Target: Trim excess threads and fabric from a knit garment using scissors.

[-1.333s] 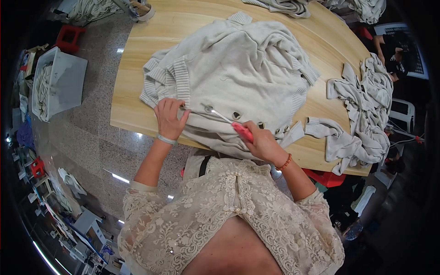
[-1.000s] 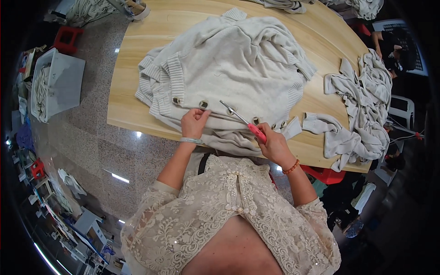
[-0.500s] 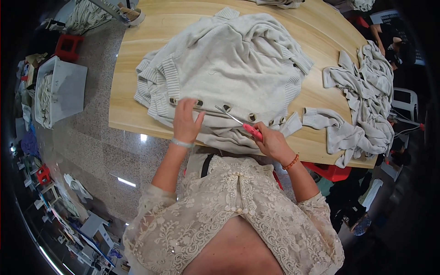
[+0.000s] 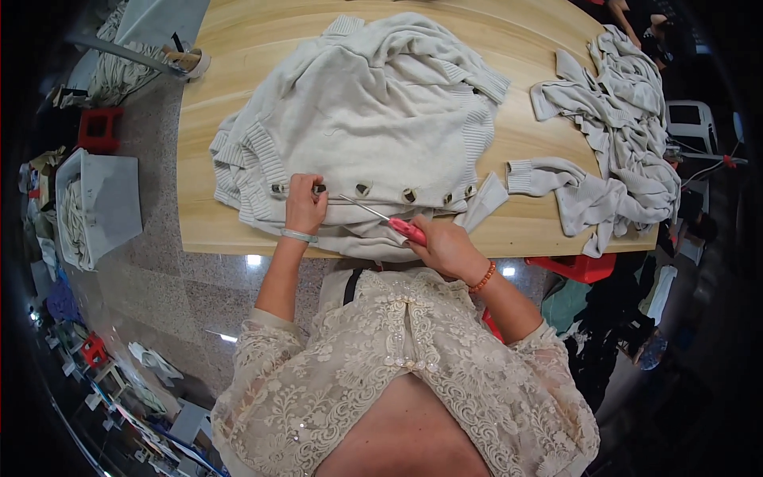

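Note:
A cream knit cardigan (image 4: 381,131) lies spread on the table before me, ribbed at its cuffs and edges. A row of dark buttons (image 4: 409,194) runs along its near band. My left hand (image 4: 304,205) is closed on that band beside one dark button, its fingertips pinched on the knit. In my right hand (image 4: 449,248) is a red-handled tool (image 4: 407,230) with a thin metal shaft; its exact kind does not show. The shaft points left across the band, its tip close to my left fingers. Folds of the cardigan hang at the table's near edge.
More cream knit pieces (image 4: 628,119) lie heaped on the table's right side. The wooden table (image 4: 238,56) ends just before my body. A white bin (image 4: 115,203) with knits stands on the floor at left, near a red stool (image 4: 99,129). Another person's arm (image 4: 624,22) shows at far right.
My left hand has gone from spread fingers above the band to a pinch on it. The tool tip has come nearer to that hand. The whole view has shifted slightly.

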